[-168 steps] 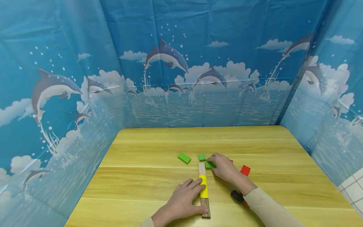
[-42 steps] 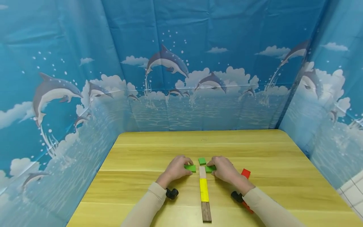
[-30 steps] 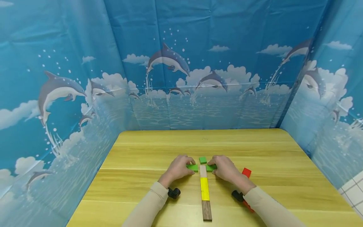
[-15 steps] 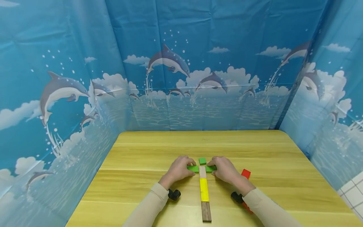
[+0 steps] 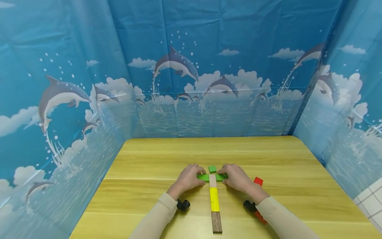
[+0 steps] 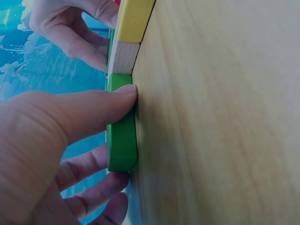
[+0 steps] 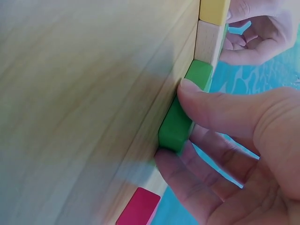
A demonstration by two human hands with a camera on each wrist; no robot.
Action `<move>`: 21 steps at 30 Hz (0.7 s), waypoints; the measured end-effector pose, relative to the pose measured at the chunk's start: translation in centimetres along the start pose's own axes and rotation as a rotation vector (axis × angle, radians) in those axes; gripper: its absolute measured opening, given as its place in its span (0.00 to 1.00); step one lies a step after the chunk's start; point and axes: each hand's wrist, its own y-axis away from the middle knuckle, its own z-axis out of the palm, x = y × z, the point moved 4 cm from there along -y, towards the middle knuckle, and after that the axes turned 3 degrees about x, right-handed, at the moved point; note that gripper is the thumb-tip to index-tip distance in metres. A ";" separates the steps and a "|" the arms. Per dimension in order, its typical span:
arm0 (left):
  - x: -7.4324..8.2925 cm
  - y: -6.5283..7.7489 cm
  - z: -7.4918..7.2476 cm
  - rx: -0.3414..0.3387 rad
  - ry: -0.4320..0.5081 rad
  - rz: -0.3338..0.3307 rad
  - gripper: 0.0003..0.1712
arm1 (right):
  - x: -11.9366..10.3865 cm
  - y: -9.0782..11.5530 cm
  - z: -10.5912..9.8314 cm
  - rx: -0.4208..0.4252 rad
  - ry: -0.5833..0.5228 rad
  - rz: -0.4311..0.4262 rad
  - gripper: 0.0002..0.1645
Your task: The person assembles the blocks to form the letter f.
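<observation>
My left hand (image 5: pixel 188 178) pinches a green block (image 6: pixel 123 136) between thumb and fingers, its inner end against the left side of a pale wooden block (image 6: pixel 124 58). Opposite, my right hand (image 5: pixel 236 176) pinches a second green block (image 7: pixel 175 123) the same way, with that block's end at the pale block's right side. In the head view the pale block heads a straight column, with a yellow block (image 5: pixel 214 199) below it and a dark brown block (image 5: pixel 217 222) nearest me. A small green square block (image 5: pixel 212 169) lies just beyond the column's far end.
A red block (image 5: pixel 258 181) lies right of my right hand, and another red block (image 5: pixel 260 217) is partly hidden under the right forearm. Black wrist cameras (image 5: pixel 183 205) hang beneath both wrists. The wooden table (image 5: pixel 143 159) ends at a blue dolphin curtain (image 5: pixel 179 116).
Earlier my left hand rested on the yellow and brown blocks. It has since taken the left green block and slid it right against the pale block. The right hand stays on its green block.
</observation>
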 end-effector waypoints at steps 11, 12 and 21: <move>0.0 0.0 0.1 0.017 -0.023 0.009 0.19 | 0.1 -0.1 0.0 -0.010 0.007 0.009 0.25; 0.0 0.0 0.0 0.018 -0.022 0.011 0.19 | 0.1 -0.1 0.0 -0.008 0.006 0.009 0.25; -0.4 0.6 -0.1 0.021 0.056 -0.007 0.22 | -0.2 0.4 -2.1 -0.002 -0.025 0.022 0.27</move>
